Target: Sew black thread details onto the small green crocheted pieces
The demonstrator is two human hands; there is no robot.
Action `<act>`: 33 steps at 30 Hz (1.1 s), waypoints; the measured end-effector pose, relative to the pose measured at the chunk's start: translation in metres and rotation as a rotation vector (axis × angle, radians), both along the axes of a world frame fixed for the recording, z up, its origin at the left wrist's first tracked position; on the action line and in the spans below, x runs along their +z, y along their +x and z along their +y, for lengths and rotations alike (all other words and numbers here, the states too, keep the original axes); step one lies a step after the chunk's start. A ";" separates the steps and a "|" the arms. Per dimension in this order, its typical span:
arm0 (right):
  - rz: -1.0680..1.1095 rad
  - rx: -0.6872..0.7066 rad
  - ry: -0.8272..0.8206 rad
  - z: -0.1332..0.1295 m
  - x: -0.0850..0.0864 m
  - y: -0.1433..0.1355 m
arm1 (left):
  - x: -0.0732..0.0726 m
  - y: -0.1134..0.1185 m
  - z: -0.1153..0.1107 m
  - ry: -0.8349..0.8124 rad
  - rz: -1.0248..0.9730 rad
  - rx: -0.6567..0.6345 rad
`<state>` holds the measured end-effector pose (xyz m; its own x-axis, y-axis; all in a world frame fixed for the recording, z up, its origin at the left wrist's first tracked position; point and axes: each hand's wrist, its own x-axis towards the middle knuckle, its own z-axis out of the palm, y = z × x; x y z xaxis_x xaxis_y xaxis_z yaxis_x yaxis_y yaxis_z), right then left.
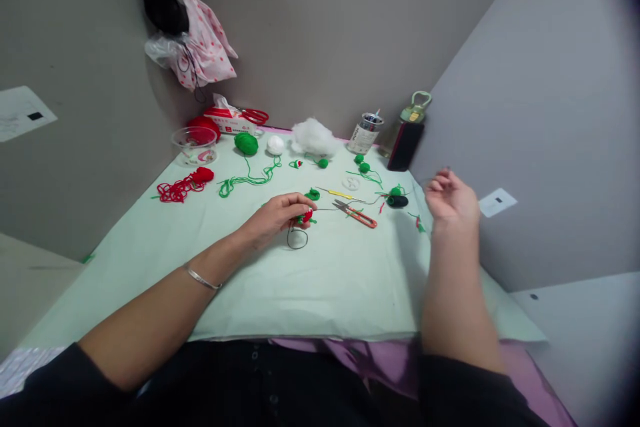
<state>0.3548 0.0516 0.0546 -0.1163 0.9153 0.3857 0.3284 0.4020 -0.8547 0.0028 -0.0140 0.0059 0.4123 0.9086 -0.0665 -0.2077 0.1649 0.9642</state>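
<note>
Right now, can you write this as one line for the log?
left hand: pinches red crochet piece | right hand: raised, pulling dark thread | scissors: on green cloth

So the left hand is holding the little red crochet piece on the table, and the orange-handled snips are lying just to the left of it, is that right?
Not quite. The head view shows the left hand holding the little red crochet piece on the table, but the orange-handled snips lie to the right of it, between that piece and the raised right hand.
</note>
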 end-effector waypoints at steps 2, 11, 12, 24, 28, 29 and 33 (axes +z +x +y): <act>0.222 -0.012 -0.036 -0.005 -0.004 -0.036 | -0.001 0.000 0.000 0.008 -0.005 0.010; -0.238 0.234 -0.100 -0.054 -0.034 -0.154 | -0.001 0.000 0.003 0.037 -0.047 0.129; -0.302 0.206 -0.029 -0.056 -0.036 -0.156 | -0.001 0.000 0.003 0.041 -0.049 0.142; -0.505 -0.107 0.293 -0.035 -0.038 -0.133 | -0.001 0.000 0.004 0.008 -0.033 0.109; -0.428 -0.383 0.294 -0.012 -0.025 -0.089 | 0.003 -0.002 0.003 -0.011 -0.027 0.066; -0.420 -0.439 0.277 -0.008 -0.023 -0.078 | 0.003 -0.003 0.002 -0.013 -0.022 0.057; -0.362 -0.587 0.146 0.006 -0.022 -0.039 | 0.005 -0.004 0.002 -0.017 -0.023 0.030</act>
<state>0.3156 0.0575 0.0322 0.2370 0.8079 0.5395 0.7796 0.1733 -0.6019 -0.0016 -0.0118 0.0113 0.3867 0.9193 -0.0729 -0.2353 0.1748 0.9561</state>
